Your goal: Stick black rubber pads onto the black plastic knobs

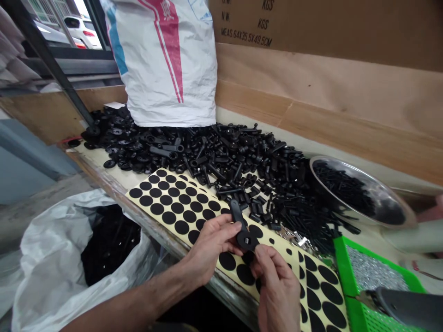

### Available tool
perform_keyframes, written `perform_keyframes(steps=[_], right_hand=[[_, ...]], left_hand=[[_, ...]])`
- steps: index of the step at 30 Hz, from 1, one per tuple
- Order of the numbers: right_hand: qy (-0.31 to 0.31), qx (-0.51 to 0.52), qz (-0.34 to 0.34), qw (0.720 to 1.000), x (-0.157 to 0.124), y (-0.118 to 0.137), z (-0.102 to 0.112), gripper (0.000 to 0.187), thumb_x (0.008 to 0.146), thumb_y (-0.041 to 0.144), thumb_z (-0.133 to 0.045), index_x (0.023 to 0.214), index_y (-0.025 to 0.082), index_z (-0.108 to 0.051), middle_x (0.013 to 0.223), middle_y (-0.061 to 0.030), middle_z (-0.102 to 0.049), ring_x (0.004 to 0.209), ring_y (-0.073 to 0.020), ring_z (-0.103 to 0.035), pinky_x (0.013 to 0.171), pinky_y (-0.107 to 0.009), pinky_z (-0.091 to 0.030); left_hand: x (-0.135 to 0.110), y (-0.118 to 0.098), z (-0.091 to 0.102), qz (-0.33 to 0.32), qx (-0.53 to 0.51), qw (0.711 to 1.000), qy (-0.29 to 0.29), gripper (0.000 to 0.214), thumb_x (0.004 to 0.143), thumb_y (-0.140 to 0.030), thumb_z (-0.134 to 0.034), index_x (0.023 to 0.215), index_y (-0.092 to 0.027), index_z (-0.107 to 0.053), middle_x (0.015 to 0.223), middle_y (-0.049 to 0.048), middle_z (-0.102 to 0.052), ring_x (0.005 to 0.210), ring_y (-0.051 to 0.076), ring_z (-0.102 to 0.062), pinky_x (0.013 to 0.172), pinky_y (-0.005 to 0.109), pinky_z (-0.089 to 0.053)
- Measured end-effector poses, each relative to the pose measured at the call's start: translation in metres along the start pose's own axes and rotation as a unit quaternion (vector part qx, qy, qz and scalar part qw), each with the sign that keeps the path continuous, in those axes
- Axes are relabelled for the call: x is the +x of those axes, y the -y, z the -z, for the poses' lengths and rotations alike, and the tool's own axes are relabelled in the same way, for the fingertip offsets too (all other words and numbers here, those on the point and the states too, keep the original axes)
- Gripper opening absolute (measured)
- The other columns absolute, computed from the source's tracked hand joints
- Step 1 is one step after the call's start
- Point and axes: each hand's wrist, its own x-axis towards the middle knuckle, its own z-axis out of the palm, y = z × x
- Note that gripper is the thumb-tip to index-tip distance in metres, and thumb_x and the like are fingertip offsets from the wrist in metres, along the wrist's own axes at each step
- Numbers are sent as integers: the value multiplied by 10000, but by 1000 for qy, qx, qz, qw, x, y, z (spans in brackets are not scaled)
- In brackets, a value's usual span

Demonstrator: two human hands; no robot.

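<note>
Between thumb and fingers of my left hand (216, 237) is a black plastic lever-like part (238, 219), its arm tilted up and its round end with a small square hole towards me. My right hand (277, 281) is closed, thumb and fingertips pinching the dark edge at that round end; whether a separate black disc is there I cannot tell. Beneath both hands lie pale yellow sheets of round black stickers (182, 208), some spots on them peeled bare. More sheets with larger black circles (325, 295) lie to the right of my right hand.
Behind the sheets spreads a heap of black plastic parts (207, 154), with a white sack (173, 60) above it. At right are a metal bowl (398, 207) of black pieces, a green basket (346, 272) of small silvery parts and a dark powered tool (408, 302). A white bag (44, 258) hangs lower left.
</note>
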Motion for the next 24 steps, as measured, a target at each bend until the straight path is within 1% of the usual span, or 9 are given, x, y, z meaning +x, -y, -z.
perform_keyframes(steps=[7,11,16,24], right_hand=[[-19,-10,11,1000,1,-2,-2,340,735,499,-714,690,186,-589,573,46,-447,586,-110,-374,541,-224,-318],[-12,-5,-1,1000,2,-2,-2,335,741,497,-713,708,186,-592,570,52,-431,581,-107,-361,542,-226,-305],[-8,-3,-10,1000,4,-1,-2,345,738,493,-715,679,188,-567,569,52,-420,577,-105,-354,540,-225,-300],[-3,7,-10,1000,4,0,-3,333,743,486,-707,689,187,-573,583,50,-404,579,-105,-342,528,-225,-302]], left_hand=[[1,-1,-1,-4,-3,1000,0,247,793,-355,-690,907,-142,-642,851,67,-669,708,143,-601,620,251,-486],[2,-1,-2,-2,-5,1000,-6,240,801,-338,-683,920,-137,-630,841,68,-660,710,144,-600,617,252,-486],[4,1,-2,12,-13,999,-27,251,786,-323,-699,940,-140,-623,821,54,-641,714,152,-602,617,263,-488],[6,2,-1,8,-8,1000,-22,212,810,-308,-672,928,-139,-621,842,62,-653,721,151,-603,616,262,-490]])
